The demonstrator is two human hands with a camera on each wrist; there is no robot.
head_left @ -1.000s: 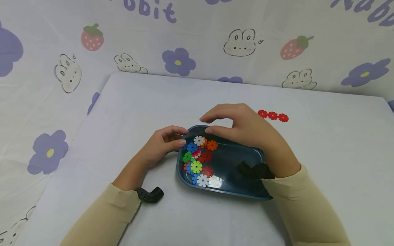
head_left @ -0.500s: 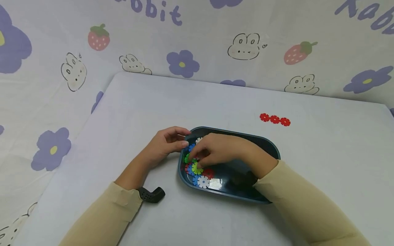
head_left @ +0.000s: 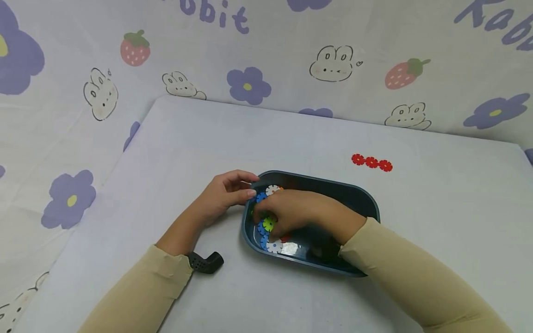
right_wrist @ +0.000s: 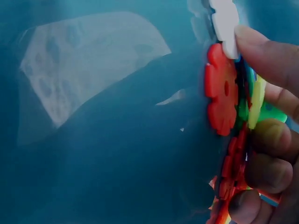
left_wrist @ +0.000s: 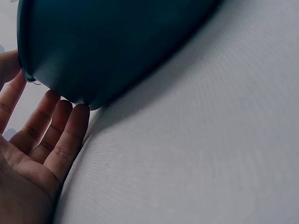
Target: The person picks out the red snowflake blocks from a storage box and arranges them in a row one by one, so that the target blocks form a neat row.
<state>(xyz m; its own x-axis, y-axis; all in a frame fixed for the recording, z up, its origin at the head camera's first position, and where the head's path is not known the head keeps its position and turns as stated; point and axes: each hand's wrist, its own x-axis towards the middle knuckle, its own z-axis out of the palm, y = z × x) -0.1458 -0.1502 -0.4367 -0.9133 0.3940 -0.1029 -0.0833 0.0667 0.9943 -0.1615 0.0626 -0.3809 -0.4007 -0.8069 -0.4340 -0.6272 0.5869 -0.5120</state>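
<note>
My left hand [head_left: 226, 194] grips the left end of a dark blue-green tray [head_left: 333, 181]. In the left wrist view its fingertips [left_wrist: 79, 112] touch the outside of the tray's wall. Inside the tray, my right hand [head_left: 297, 210] reaches down over a pile of notched plastic discs, thumb and fingers spread apart. A yellow-green disc [head_left: 269, 224] shows between them. Seen from the right wrist, the thumb touches a white disc [right_wrist: 225, 23], and bent fingers lie against the pile beside a red disc [right_wrist: 222, 91]. Part of the pile is hidden under the hand.
Behind the tray to the right, a row of three joined red discs [head_left: 372, 162] lies on the white tabletop [head_left: 250, 134]. A patterned cloth [head_left: 287, 55] hangs behind the table. A black device [head_left: 207, 262] sits at the left cuff.
From above the tray's far rim, my right hand has moved down and left into the discs, shifting some of them. My left hand stays at the tray's left end.
</note>
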